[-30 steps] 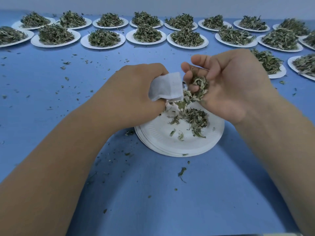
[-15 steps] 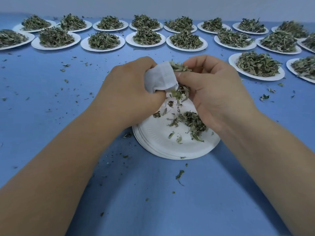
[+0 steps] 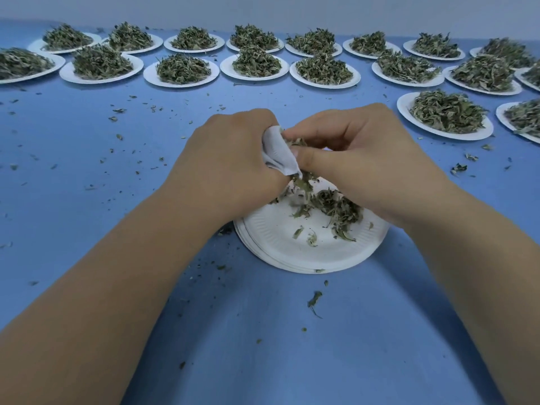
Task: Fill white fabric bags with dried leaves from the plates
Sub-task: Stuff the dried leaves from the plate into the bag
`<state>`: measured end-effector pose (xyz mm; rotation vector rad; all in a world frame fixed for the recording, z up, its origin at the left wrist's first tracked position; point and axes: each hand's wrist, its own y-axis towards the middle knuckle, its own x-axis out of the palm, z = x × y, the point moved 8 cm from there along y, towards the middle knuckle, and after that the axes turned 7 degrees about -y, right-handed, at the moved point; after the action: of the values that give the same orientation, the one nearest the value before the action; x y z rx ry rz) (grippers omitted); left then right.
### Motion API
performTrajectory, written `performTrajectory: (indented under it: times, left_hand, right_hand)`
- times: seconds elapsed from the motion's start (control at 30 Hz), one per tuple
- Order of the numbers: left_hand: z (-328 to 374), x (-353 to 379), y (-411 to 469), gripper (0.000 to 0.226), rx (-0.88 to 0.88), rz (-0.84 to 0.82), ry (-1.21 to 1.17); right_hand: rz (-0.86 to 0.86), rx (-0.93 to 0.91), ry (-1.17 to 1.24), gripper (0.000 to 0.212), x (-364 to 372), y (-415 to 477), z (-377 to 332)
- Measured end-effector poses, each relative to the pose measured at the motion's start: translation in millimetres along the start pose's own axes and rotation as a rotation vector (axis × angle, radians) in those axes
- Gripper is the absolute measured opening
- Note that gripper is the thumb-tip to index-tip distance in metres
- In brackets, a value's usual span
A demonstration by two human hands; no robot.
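Left hand (image 3: 232, 159) fingers clamped on white fabric bag (image 3: 277, 153), just above near plate (image 3: 292, 252). Right hand (image 3: 365, 159) fingers pinch dried leaves (image 3: 296, 140) at the bag's mouth. Full plates (image 3: 181, 70) lie beyond it on the desk (image 3: 87, 176).

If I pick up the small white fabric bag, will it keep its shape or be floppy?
Probably floppy: the small white fabric bag creases and folds where the left hand grips it. Likely light: thin cloth, holding only dried green leaves.
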<state>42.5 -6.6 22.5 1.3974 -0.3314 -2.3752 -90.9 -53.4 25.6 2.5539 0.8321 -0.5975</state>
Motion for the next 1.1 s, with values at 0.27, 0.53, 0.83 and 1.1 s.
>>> performTrajectory:
  times: [0.27,0.53,0.83,1.1]
  left_hand:
    - [3,-2,-2,0.030,0.004,-0.003,-0.054]
    - [13,3,-4,0.039,0.106,-0.076,-0.098]
    - [22,7,-9,0.069,0.165,-0.127,-0.177]
    - [41,-12,-11,0.094,0.275,-0.032,-0.217]
  right_hand:
    - [-0.146,-0.046,-0.059,0.030,6,-1,-7]
    - [-0.024,0.053,0.215,0.018,-7,5,9]
    - [0.018,-0.026,-0.049,0.018,-2,2,2]
    - [-0.148,0.147,0.116,0.038,13,8,13]
